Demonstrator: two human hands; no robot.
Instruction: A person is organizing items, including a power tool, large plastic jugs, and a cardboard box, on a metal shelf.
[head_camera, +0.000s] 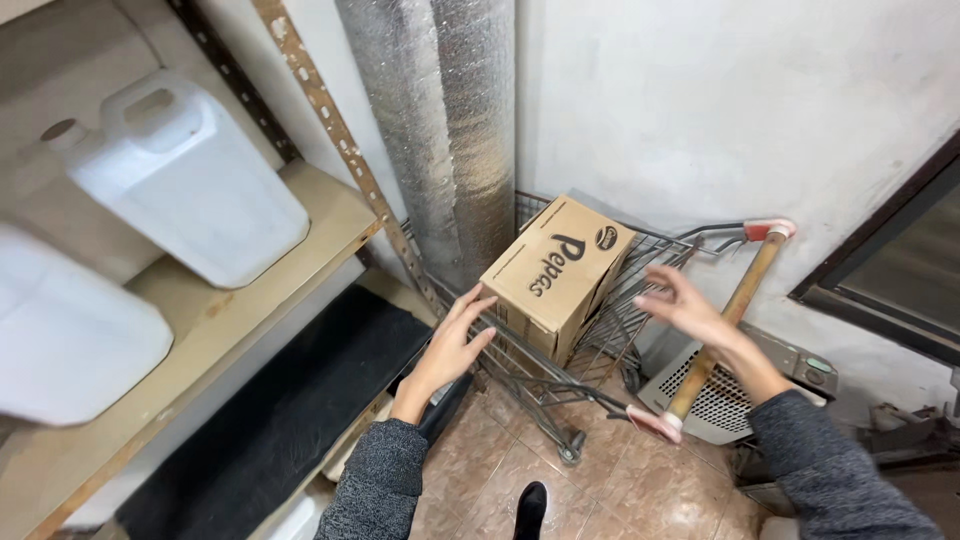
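Note:
A brown cardboard box (556, 272) rests tilted in a wire shopping cart (625, 300) pushed into a corner. My left hand (450, 345) is open, fingers spread, just left of the box's lower corner and close to the cart's wire rim. Open as well, my right hand (683, 302) hovers right of the box, above the cart and near its wooden handle (735, 310). Neither hand holds anything. Grey knit sleeves cover both my arms.
A metal shelf (215, 310) on the left carries two white plastic jugs (185, 175). A silvery insulation roll (445, 130) stands in the corner behind the cart. A white vent grille (715, 400) lies on the tiled floor, and my shoe tip (530, 505) shows below.

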